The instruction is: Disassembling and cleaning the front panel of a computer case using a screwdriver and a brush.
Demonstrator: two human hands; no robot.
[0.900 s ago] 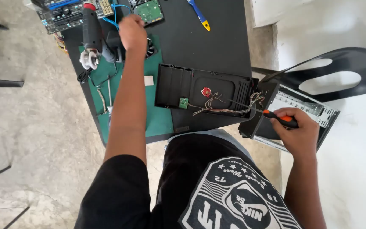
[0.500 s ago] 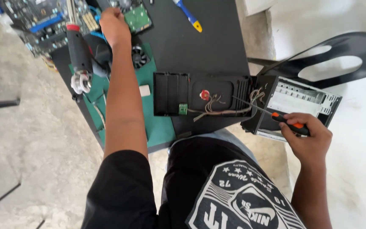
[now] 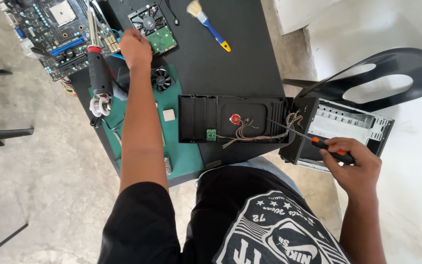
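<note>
Currently: right hand [image 3: 355, 164] clamped around orange-and-black screwdriver [image 3: 318, 143] handle, shaft tip reaching toward wire bundle [image 3: 250, 131] at edge of black front panel [image 3: 235, 119] lying inner face up on worktop [image 3: 242, 63]. Left hand [image 3: 135, 47] extended to far side, fingers curled and resting beside green circuit board [image 3: 161, 40]; whether anything is gripped cannot be told. Open metal computer case [image 3: 348, 128] just beside panel, on black chair [image 3: 391, 73]. Nearby: motherboard [image 3: 59, 29], small fan [image 3: 161, 79], soldering tool [image 3: 98, 73], brush [image 3: 208, 24], green mat [image 3: 181, 154].

Handling judgement: panel probably light, stiff plastic; grip by outer edges. Wires thin, likely fragile; avoid pulling. Screwdriver rigid; hold by handle.
</note>
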